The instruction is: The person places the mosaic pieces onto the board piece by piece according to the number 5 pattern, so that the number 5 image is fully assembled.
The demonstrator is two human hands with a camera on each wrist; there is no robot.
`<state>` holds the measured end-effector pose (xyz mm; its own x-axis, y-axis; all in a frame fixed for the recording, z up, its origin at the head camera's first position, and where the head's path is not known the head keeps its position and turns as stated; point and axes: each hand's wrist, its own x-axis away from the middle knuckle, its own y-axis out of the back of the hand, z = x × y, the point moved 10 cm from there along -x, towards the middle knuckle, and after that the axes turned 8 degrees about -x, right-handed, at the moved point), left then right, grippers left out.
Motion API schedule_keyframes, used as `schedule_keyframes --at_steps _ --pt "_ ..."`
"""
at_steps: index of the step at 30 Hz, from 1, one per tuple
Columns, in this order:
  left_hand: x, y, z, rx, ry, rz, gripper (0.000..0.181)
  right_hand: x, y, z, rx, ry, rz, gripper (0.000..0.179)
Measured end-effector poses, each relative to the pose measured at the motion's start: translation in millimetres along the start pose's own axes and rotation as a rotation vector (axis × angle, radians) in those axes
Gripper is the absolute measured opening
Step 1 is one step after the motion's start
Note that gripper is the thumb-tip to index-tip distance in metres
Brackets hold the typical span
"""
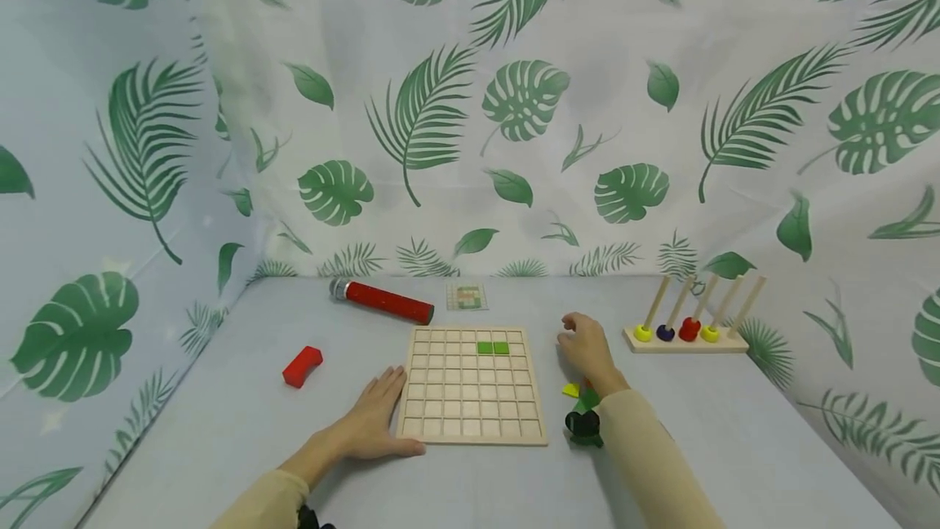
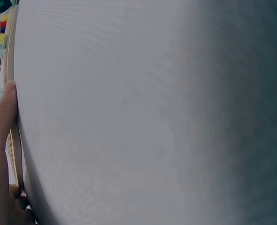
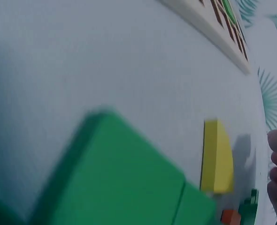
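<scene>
A square wooden grid board (image 1: 470, 398) lies on the table, with two green squares (image 1: 492, 348) side by side in its far right part. My left hand (image 1: 374, 419) rests at the board's near left corner, fingers along its left side and thumb along the near edge. To the right of the board is my right hand (image 1: 587, 348), fingers loosely bent, nothing showing between thumb and index finger. Below its wrist lie green blocks (image 3: 129, 178), a yellow piece (image 3: 217, 159) and an orange piece (image 3: 230, 216), partly hidden by the forearm in the head view.
A wooden peg stand (image 1: 686, 341) with coloured beads is at the right. Beyond the board lie a red microphone-shaped tube (image 1: 389, 301) and a small patterned card (image 1: 466, 296). A red curved block (image 1: 302, 366) sits to the left. Leaf-print cloth (image 1: 470, 145) surrounds the table.
</scene>
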<state>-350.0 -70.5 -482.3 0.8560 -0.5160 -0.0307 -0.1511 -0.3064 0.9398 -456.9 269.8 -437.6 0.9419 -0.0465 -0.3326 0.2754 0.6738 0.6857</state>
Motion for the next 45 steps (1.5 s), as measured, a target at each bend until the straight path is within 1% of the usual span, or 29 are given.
schedule_keyframes --at_steps 3,5,9,11,14,23,29,33,38,41,45 --pt "0.2 -1.2 -1.7 0.002 -0.005 0.004 0.118 3.6 12 -14 0.03 -0.009 -0.038 0.033" --pt "0.6 -2.7 -1.7 0.002 -0.003 0.013 0.118 6.1 16 -22 0.048 -0.045 -0.044 0.037" --pt "0.7 -3.7 -0.6 -0.003 0.0 0.019 0.119 8.8 19 -36 0.082 -0.147 -0.02 0.047" --pt "0.5 -2.9 0.0 -0.01 0.0 0.015 0.119 8.6 19 -38 0.081 -0.178 -0.004 0.05" --pt "0.4 -1.1 1.0 -0.016 0.001 0.006 0.119 6.8 20 -39 0.064 -0.197 0.011 0.05" --pt "0.5 -0.7 4.1 -0.034 0.008 -0.009 0.12 3.9 22 -37 0.071 -0.181 0.005 0.044" --pt "1.2 -1.5 4.4 -0.023 0.014 -0.002 0.12 2.7 20 -30 0.089 -0.128 0.009 0.041" --pt "0.6 -1.2 3.8 -0.027 0.011 -0.001 0.12 0.6 18 -20 0.076 -0.089 0.009 0.037" --pt "-1.3 -2.7 3.3 -0.034 0.007 0.009 0.121 -3.0 13 -6 0.018 -0.034 0.008 0.033" --pt "-2.1 -4.0 3.4 -0.041 0.009 0.016 0.121 -5.8 5 5 0.0 0.005 0.02 0.032" --pt "-1.8 -3.1 2.0 -0.038 0.01 0.017 0.121 -8.8 -10 25 -0.013 0.024 0.054 0.034"
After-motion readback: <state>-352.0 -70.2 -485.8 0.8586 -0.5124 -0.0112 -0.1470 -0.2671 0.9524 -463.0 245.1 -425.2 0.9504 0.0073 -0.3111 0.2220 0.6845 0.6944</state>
